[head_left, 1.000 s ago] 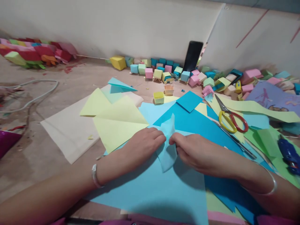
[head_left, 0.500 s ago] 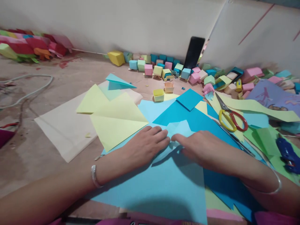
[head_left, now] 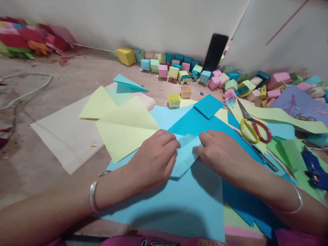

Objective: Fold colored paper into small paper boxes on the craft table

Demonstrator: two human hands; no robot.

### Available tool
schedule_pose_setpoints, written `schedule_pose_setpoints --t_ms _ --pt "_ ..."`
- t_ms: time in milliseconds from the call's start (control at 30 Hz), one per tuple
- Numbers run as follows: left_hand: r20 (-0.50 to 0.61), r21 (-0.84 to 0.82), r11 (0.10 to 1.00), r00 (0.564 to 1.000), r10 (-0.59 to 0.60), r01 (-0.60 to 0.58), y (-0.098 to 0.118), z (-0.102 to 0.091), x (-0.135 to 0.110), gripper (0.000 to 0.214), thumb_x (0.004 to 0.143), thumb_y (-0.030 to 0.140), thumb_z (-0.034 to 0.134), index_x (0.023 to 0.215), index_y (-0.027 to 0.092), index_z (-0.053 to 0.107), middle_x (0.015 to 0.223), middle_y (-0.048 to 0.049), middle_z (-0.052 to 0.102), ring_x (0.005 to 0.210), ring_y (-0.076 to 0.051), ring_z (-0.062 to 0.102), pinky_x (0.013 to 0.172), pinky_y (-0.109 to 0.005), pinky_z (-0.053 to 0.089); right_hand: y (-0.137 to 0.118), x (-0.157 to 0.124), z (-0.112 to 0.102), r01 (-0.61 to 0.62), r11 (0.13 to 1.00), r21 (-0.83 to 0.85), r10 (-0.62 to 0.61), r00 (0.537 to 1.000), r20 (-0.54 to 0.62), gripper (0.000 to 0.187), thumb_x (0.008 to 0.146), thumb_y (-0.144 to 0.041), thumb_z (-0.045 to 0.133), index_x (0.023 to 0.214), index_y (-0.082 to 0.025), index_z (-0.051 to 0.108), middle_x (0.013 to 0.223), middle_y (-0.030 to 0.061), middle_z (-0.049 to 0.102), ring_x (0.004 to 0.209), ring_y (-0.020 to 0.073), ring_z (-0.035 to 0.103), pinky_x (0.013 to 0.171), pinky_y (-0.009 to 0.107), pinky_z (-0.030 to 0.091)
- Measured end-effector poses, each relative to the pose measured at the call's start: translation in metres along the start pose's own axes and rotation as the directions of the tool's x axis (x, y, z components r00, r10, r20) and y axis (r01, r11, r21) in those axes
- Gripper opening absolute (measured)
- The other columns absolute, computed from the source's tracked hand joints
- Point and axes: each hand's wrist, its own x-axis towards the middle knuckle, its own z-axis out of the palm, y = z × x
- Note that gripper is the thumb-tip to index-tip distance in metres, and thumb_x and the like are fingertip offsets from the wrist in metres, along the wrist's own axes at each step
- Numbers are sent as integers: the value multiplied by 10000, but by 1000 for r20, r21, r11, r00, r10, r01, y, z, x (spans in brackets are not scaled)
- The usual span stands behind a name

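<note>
Grips pinching pale-blue paper (head_left: 185, 155), left hand (head_left: 153, 159), right hand (head_left: 221, 153), long axis near-far, tip toward person.

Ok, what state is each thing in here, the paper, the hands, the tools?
small light blue paper, folded, flat on the big blue sheet, held at both edges.
left hand, fingers curled on the paper's left edge.
right hand, pinching the right edge.
scissors, shut, lying flat.
phone, leaning against the wall, screen dark.
yellow paper box, upright, open-topped.
</note>
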Motion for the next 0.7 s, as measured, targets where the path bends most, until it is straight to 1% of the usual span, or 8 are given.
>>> schedule_pose_setpoints --t_ms 100,133,233,300,367,467,567,700 --pt "97 -2 999 995 -34 34 15 -2 -6 461 859 583 501 823 138 620 804 -97 591 773 -250 522 678 -397 447 -5 1 -2 26 999 23 -27 997 68 141 853 -150 561 731 -180 627 723 76 540 695 195 434 568 343 119" --pt "153 14 999 987 -41 39 17 0 -7 480 831 611 527 836 140 619 803 -93 589 760 -252 520 656 -392 438 -7 2 -2 33 999 29 -36 996 79 147 847 -138 569 715 -174 622 717 74 542 693 192 443 564 340 119" --pt "284 91 994 956 -75 51 15 8 -10 242 910 364 501 838 161 613 809 -73 589 728 -232 526 623 -360 409 -8 5 -1 51 997 61 -56 995 84 172 847 -110 565 687 -165 595 727 63 563 685 174 459 553 327 124" --pt "332 110 990 936 -122 90 10 11 -10 209 926 243 445 811 174 606 790 -59 588 709 -215 535 617 -341 396 -4 8 3 61 992 113 -70 995 75 157 864 -117 549 720 -166 588 745 49 584 667 153 464 546 315 130" --pt "361 92 985 917 -171 147 5 12 -8 231 938 249 426 811 178 605 793 -51 594 716 -205 553 627 -329 397 4 12 7 73 977 203 -91 992 83 117 882 -151 538 779 -171 589 779 34 609 659 133 479 540 297 151" --pt "371 97 975 902 -220 198 3 10 -6 310 965 356 390 830 179 606 799 -49 609 728 -210 572 628 -327 395 15 19 10 11 954 299 -57 988 146 110 898 -236 539 815 -177 581 804 21 633 677 126 516 542 267 196" --pt "366 164 967 898 -245 197 3 11 -4 388 976 414 346 805 181 605 750 -47 612 698 -225 579 602 -335 376 21 24 8 -62 948 314 -14 972 233 183 918 -309 517 808 -180 588 801 24 648 695 131 539 553 252 224" --pt "348 235 948 892 -288 215 1 15 -3 367 970 404 375 800 178 610 722 -48 622 667 -231 590 563 -324 344 20 27 4 -129 954 269 43 951 306 246 927 -339 494 789 -174 613 808 49 667 710 142 557 555 254 233"
